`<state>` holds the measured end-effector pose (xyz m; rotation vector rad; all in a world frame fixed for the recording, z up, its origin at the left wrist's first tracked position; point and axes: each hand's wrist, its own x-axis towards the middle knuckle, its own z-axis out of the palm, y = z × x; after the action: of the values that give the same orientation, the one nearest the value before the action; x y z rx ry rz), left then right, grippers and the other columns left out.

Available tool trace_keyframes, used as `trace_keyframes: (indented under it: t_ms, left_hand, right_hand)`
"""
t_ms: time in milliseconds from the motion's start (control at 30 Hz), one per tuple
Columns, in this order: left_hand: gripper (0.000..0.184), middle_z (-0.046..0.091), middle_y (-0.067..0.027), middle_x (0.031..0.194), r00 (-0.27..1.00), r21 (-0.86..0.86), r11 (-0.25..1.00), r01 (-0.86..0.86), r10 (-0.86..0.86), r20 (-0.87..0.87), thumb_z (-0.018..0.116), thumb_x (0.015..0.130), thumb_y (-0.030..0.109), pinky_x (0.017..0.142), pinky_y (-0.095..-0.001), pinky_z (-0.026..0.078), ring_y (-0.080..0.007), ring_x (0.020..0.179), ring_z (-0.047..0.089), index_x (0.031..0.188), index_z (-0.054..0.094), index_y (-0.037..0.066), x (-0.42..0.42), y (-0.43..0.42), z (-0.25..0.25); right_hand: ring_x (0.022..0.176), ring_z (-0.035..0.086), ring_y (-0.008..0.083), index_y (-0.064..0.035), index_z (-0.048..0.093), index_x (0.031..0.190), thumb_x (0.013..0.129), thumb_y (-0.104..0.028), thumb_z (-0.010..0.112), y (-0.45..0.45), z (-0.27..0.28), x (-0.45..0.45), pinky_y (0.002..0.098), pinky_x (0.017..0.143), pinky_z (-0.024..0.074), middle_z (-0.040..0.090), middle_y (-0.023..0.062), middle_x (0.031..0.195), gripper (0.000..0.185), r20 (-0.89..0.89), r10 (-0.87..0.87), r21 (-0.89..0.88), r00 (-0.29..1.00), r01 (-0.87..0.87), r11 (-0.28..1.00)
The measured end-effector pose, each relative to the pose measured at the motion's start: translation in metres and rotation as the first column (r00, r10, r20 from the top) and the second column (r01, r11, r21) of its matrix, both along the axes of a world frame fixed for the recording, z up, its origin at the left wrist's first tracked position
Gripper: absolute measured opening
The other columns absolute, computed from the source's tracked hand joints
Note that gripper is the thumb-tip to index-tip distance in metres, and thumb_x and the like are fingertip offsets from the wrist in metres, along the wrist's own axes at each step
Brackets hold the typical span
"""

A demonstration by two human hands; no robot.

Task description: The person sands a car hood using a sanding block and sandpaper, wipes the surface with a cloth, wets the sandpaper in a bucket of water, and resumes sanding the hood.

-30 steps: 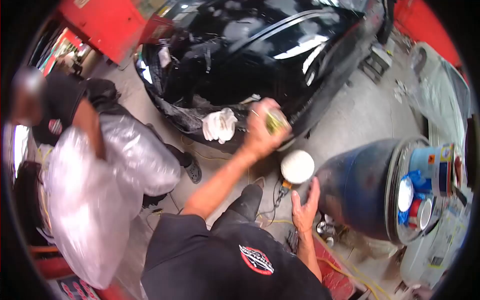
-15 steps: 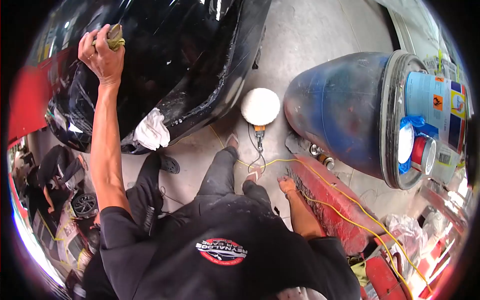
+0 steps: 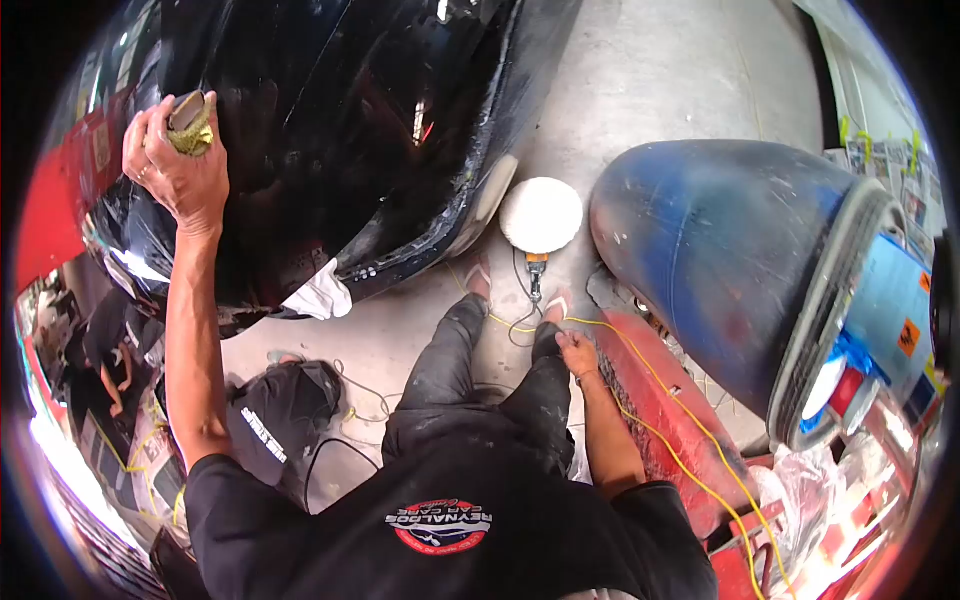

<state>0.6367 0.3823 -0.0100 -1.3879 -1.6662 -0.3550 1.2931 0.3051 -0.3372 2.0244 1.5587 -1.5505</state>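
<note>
My left hand (image 3: 180, 165) is closed around a yellow-green pad with a grey-brown block (image 3: 190, 125) in it. It is held over the glossy black car body (image 3: 300, 130), though whether the pad touches the surface cannot be made out. A white cloth (image 3: 320, 293) hangs at the car's lower edge, to the right of my left forearm. My right hand (image 3: 577, 355) is low beside my right knee, its fingers curled and nothing visible in them. Closest to it are my trouser leg and a yellow cable (image 3: 625, 340).
A polisher with a round white pad (image 3: 540, 215) sits on the floor ahead. To the right lies a large blue barrel (image 3: 690, 260) with cans at its lid end. A long red beam (image 3: 665, 400) runs below it. Another person in dark clothing (image 3: 285, 420) is low at left.
My left hand has shifted down and left in view with the pad. My right hand has come closer to my knee. The person at left is lower, and the whole view has shifted.
</note>
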Motion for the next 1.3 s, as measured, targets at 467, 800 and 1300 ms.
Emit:
trace_keyframes:
  t_ms: [467,800,1300]
  left_hand:
    - [0.050,0.062,-0.0144,0.123,0.625,-0.426,0.543,-0.724,0.778,-0.072,0.059,0.096,0.030,0.090,-0.0436,0.047,-0.0324,0.104,0.062,0.146,0.053,0.038,-0.150,-0.100,-0.070]
    - [0.051,0.062,-0.0142,0.123,0.687,-0.352,0.590,-0.726,0.608,-0.397,0.060,0.096,0.029,0.090,-0.0439,0.047,-0.0327,0.105,0.062,0.146,0.052,0.037,-0.170,-0.145,-0.155]
    - [0.053,0.062,-0.0140,0.123,0.680,-0.327,0.726,-0.605,0.257,-0.686,0.061,0.096,0.028,0.091,-0.0444,0.047,-0.0331,0.106,0.062,0.147,0.051,0.037,-0.158,-0.067,-0.123]
  right_hand:
    - [0.123,0.057,0.0424,0.0110,0.055,0.126,0.065,-0.054,0.085,0.051,-0.256,-0.060,0.0437,0.104,0.0450,0.060,0.0315,0.128,0.094,0.236,0.362,-0.089,0.902,-0.351,0.932]
    - [0.124,0.052,0.0436,-0.0057,0.063,0.129,0.080,-0.043,0.068,0.042,-0.508,-0.116,0.0526,0.104,0.0427,0.059,0.0223,0.134,0.062,0.350,0.387,0.463,0.853,-0.516,0.721]
    - [0.146,0.032,0.0345,-0.0139,0.041,0.152,0.097,-0.048,0.047,-0.188,-0.408,-0.095,0.0552,0.120,0.0206,0.040,0.0118,0.157,0.065,0.165,0.489,0.088,0.856,-0.507,0.858]
